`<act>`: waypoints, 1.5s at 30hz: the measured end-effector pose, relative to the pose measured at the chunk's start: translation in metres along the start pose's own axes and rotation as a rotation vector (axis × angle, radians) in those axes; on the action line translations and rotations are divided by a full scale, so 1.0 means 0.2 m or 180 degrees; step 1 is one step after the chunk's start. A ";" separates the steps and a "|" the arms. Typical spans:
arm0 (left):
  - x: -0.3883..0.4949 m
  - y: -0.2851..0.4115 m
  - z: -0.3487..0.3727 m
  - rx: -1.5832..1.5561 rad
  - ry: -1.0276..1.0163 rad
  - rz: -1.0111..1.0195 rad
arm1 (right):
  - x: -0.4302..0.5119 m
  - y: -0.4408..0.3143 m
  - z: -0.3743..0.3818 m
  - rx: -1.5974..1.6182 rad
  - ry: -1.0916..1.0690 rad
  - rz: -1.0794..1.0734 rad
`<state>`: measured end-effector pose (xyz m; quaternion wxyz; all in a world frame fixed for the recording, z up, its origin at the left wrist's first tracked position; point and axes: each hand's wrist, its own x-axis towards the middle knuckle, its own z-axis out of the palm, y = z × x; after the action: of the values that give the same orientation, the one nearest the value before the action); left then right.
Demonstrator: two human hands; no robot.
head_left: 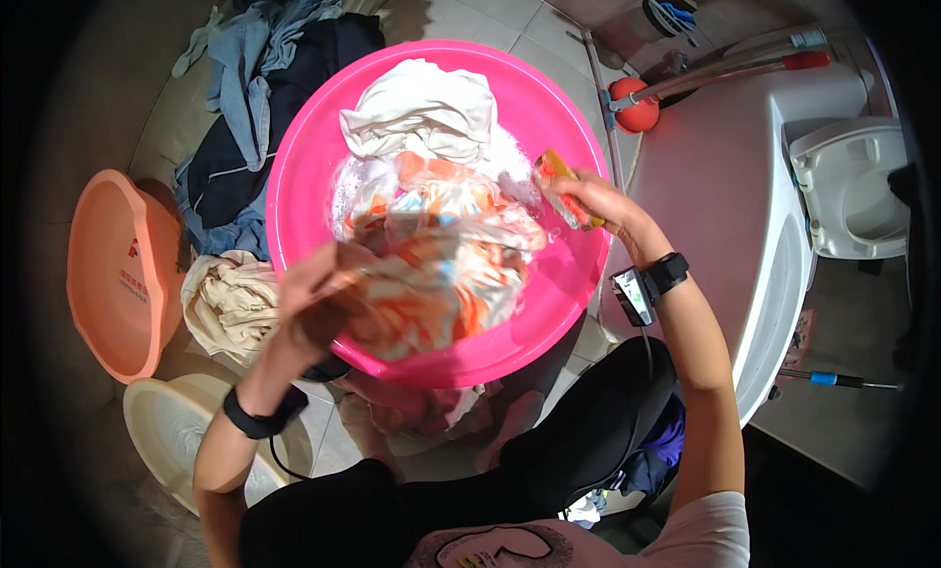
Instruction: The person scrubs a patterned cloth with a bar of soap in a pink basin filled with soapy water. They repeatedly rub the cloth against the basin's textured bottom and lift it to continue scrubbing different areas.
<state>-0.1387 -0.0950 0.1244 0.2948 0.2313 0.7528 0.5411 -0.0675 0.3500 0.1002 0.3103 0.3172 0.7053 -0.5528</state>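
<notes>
A large pink basin (566, 127) stands before me with suds and wet laundry in it. My left hand (323, 296), blurred by motion, is at the basin's near left rim and grips the left end of an orange, white and blue patterned cloth (434, 289). That cloth is blurred too and lies bunched across the middle of the basin. In my right hand (606, 204) is a small oblong yellow-and-red block (562, 189), held above the basin's right side; whether it is a brush or wrapped soap I cannot tell. A folded white cloth (423, 112) rests at the far side.
Jeans (239, 75) and dark clothes (242, 145) lie on the left floor, with a cream cloth (231, 300) nearer. Beside them are an orange basin (110, 274) and a cream basin (158, 421) holding water. A bathtub (691, 186) with long-handled tools (728, 72) flanks the right.
</notes>
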 end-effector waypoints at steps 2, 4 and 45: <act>0.10 -0.01 -0.17 0.0598 0.0830 0.1250 | -0.06 -0.04 0.01 0.0267 0.0170 -0.0365; 0.13 -0.01 -0.31 0.0255 0.0993 0.0802 | -0.09 -0.03 0.05 0.0488 0.0116 -0.0097; 0.10 0.01 -0.17 0.3549 -0.0342 0.0577 | 0.32 0.24 0.60 -0.0898 0.1644 -0.1629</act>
<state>-0.1772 -0.1037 0.1309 0.1183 0.4429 0.8858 0.0723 -0.0586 0.2492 -0.0023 0.0151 0.2140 0.8856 -0.4119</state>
